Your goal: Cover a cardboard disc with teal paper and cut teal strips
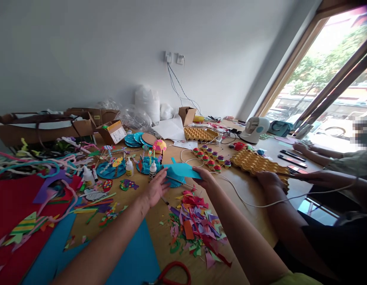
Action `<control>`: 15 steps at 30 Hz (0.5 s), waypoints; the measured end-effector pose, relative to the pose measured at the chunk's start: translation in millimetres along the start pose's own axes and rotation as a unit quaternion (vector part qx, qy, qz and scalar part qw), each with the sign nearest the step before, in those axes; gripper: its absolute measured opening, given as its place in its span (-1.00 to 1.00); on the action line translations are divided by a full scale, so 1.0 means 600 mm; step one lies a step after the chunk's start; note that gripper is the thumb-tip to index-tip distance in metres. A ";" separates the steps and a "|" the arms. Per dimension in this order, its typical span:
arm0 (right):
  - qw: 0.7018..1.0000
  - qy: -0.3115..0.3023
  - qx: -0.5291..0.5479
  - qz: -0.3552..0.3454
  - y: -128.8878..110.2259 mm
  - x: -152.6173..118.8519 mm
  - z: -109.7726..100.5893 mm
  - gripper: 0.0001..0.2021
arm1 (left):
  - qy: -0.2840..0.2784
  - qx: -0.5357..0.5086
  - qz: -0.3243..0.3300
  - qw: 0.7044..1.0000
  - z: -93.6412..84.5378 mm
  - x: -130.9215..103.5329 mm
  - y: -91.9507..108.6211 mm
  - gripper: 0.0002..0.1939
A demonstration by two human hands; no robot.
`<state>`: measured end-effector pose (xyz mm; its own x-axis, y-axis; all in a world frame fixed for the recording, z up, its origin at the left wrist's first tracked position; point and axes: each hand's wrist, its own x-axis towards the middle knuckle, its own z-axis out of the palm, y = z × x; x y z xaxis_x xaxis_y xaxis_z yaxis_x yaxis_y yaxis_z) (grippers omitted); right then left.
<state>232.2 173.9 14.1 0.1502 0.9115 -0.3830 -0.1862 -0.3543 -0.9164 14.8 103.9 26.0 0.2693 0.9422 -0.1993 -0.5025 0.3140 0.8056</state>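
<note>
A bent piece of blue paper is held up over the middle of the table. My left hand has its fingertips at the paper's left edge, palm partly turned up. At the right edge, my right hand pinches the same paper between thumb and fingers. Just beneath it a round blue disc partly shows. To the left stand a white glue bottle and a blue plate with colourful paper decorations. A heap of paper scraps lies below my right hand.
Red-handled scissors lie at the front edge. Blue sheets and red paper cover the left front. A white cable crosses rightward near an egg tray and a co-worker's hand. Another person sits by the window.
</note>
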 end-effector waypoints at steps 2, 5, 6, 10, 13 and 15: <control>1.000 0.006 -0.006 -0.013 -0.001 -0.007 -0.004 -0.71 | -0.003 -0.020 0.038 0.999 0.007 0.023 -0.003 -0.64; 0.999 0.001 -0.019 -0.030 0.000 -0.016 -0.012 -0.71 | -0.010 -0.025 0.062 0.998 0.010 0.041 -0.006 -0.67; 0.999 -0.006 -0.026 -0.035 0.000 -0.018 -0.014 -0.71 | -0.011 -0.019 0.060 0.998 0.010 0.047 -0.008 -0.68; 0.995 -0.035 -0.066 -0.071 0.002 -0.020 -0.022 -0.73 | -0.005 0.023 0.030 0.999 0.004 0.076 -0.014 -0.69; 0.987 -0.036 -0.117 -0.104 0.010 -0.016 -0.029 -0.73 | 0.004 0.052 0.024 0.998 0.002 0.092 -0.015 -0.69; 0.978 -0.028 -0.169 -0.119 0.021 -0.013 -0.034 -0.71 | 0.010 0.063 0.038 0.997 0.005 0.096 -0.012 -0.68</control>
<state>248.7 158.3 3.4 0.0946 0.9832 -0.1561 0.1807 -0.1712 -0.9685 36.3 155.4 10.3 0.2163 0.9655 -0.1451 -0.4135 0.2252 0.8822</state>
